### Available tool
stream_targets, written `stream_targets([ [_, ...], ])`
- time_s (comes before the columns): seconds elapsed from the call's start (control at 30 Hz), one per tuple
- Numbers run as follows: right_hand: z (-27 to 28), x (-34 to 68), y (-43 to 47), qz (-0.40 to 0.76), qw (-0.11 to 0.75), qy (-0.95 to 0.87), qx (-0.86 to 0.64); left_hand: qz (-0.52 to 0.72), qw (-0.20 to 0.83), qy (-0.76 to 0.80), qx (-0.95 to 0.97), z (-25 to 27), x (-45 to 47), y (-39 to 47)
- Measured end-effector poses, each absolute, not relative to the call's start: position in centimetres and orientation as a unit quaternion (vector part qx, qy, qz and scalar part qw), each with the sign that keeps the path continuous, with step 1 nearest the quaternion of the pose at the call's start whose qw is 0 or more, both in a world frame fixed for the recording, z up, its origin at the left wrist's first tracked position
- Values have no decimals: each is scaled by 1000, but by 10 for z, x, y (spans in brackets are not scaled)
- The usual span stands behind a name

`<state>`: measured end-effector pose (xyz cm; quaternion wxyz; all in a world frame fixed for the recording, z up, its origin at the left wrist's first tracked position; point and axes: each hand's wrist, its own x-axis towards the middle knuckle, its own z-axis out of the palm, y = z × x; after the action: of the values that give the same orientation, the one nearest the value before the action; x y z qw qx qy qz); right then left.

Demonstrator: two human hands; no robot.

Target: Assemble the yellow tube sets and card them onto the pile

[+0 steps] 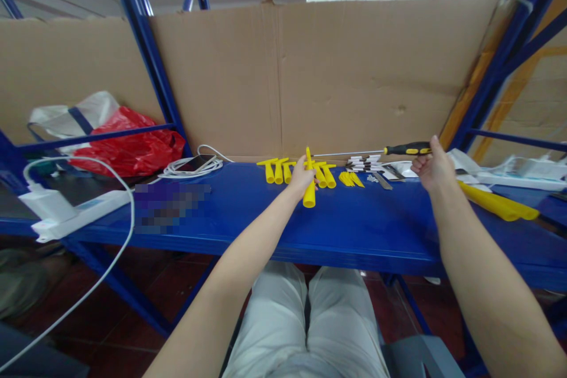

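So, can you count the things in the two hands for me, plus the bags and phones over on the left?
Yellow T-shaped piece, in the left hand: 1
Screwdriver, in the right hand: 1
Bags, red plastic bag and white bag: 2
Phone: 1
Total: 5

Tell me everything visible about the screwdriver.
The screwdriver has a black handle with yellow patches and a long, thin, metal-looking shaft. It is held nearly level over the table, handle end in the right hand, the shaft pointing toward the yellow piece in the left hand. Whether the tip touches it is unclear.
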<state>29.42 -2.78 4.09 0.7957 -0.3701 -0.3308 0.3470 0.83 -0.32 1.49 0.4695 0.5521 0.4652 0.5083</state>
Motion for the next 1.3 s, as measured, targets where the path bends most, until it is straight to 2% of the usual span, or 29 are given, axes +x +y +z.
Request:
stream_targets([
  [0.63,49,278,-38,296,823,-253,-414,505,464,469,556,13,8,1],
  [0.97,51,279,-42,337,824,-285,-355,513,466,461,554,11,8,2],
  [1.3,52,281,-40,383,799,-205,-415,508,453,467,565,12,8,1],
])
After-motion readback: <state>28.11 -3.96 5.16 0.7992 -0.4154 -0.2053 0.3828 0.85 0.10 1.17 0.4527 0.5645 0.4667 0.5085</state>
